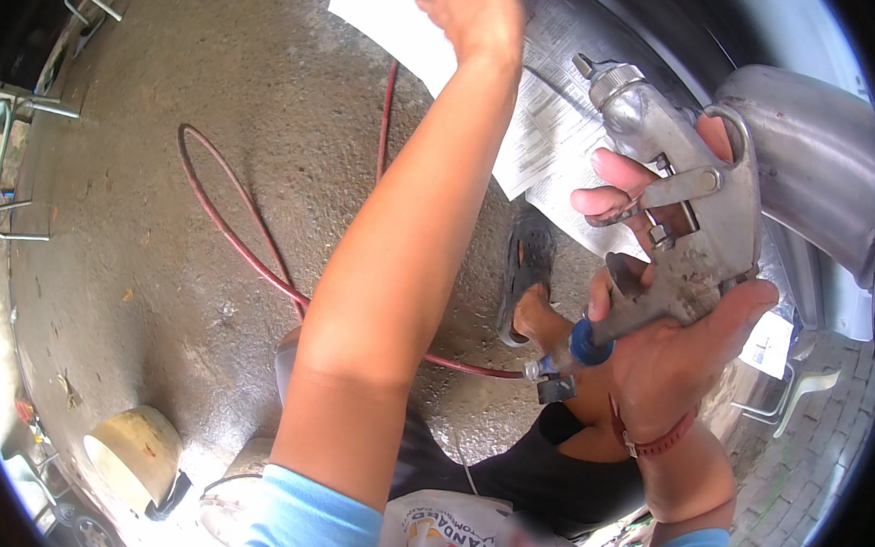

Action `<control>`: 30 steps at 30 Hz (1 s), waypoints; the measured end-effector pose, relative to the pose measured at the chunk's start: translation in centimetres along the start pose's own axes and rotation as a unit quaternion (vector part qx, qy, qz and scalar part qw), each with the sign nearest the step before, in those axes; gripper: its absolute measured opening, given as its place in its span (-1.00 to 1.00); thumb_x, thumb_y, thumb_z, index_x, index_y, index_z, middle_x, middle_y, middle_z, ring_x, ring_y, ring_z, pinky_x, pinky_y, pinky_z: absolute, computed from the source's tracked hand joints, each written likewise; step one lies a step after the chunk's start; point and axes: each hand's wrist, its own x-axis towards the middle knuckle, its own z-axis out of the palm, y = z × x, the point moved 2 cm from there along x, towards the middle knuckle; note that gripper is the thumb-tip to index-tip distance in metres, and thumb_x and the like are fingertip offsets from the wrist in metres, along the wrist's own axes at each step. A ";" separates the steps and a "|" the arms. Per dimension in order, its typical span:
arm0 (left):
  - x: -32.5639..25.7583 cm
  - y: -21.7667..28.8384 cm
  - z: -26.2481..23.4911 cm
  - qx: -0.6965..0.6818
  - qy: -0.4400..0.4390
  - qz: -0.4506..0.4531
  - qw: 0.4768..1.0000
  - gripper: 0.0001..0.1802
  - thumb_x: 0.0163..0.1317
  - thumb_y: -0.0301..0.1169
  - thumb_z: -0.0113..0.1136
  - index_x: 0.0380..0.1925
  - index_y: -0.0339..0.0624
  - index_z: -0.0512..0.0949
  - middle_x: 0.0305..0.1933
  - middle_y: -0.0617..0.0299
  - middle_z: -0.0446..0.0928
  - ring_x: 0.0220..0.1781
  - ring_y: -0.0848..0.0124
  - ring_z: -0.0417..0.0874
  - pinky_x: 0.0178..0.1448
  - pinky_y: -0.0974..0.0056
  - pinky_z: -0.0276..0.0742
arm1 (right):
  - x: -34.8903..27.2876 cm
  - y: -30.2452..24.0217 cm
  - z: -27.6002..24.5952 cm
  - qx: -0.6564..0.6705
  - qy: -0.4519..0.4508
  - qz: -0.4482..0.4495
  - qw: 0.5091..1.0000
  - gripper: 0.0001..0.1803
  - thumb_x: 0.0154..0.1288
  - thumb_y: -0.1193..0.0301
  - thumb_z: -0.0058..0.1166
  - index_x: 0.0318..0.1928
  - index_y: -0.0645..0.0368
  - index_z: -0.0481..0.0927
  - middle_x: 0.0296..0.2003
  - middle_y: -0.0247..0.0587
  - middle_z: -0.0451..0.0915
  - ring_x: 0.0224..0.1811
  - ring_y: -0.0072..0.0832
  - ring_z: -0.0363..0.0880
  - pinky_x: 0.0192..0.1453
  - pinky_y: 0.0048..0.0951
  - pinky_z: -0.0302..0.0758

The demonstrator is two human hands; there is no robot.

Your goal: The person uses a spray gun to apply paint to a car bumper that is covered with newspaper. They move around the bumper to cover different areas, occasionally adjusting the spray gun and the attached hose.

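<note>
A metal spray gun (706, 225) is gripped in the right hand (662, 373), its handle set against the palm and the fingers curled about the trigger side. A metal cup (810, 161) is joined to the spray gun on its right. At the lower end of the spray gun, a blue collar (585, 345) is seen, and below it a red hose (482, 369) is connected, laid in a loop over the wet floor (269, 83) to the left of the spray gun. A red wristband (659, 447) is worn just below the spray gun.

The left hand (478, 20) is stretched out beyond the spray gun and to its left, over sheets of newspaper (558, 110). Its fingers are blurred and cut off by the upper edge, so whether they are spread or closed on something cannot be told.

A dark shoe (528, 269) is placed to the left of the spray gun, and a cream tub (136, 456) is seen well apart from it, at lower left.
</note>
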 end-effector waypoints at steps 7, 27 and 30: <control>-3.3 2.5 -1.1 0.115 0.087 0.230 0.962 -0.41 0.51 -0.43 0.26 0.48 -0.35 0.42 0.28 -0.10 0.59 0.27 0.05 0.57 0.44 0.00 0.45 | 0.1 0.5 -0.5 0.011 0.069 -0.011 0.998 0.27 0.39 -0.70 -0.47 0.73 0.03 0.10 0.21 -0.03 0.72 0.16 -0.41 0.75 -0.39 -0.63 0.54; 4.4 3.3 1.4 -0.074 0.037 -0.202 0.976 0.52 0.33 0.68 -0.09 0.73 -0.40 -0.40 0.84 -0.27 -0.16 0.84 -0.11 0.00 0.84 -0.05 -0.03 | -0.4 0.4 0.0 0.025 0.096 0.010 0.995 0.15 0.51 -0.61 -0.47 0.58 0.14 0.33 -0.01 -0.15 0.74 -0.11 -0.48 0.74 -0.40 -0.53 0.55; 2.2 3.3 2.0 0.027 0.033 -0.109 0.993 0.54 0.29 0.68 -0.01 0.72 -0.51 -0.25 0.82 -0.38 -0.18 0.83 -0.18 -0.01 0.85 -0.04 -0.05 | -0.3 0.3 -0.3 0.020 0.088 0.016 0.996 0.13 0.52 -0.60 -0.45 0.55 0.17 0.37 0.02 -0.15 0.73 -0.12 -0.49 0.74 -0.40 -0.52 0.56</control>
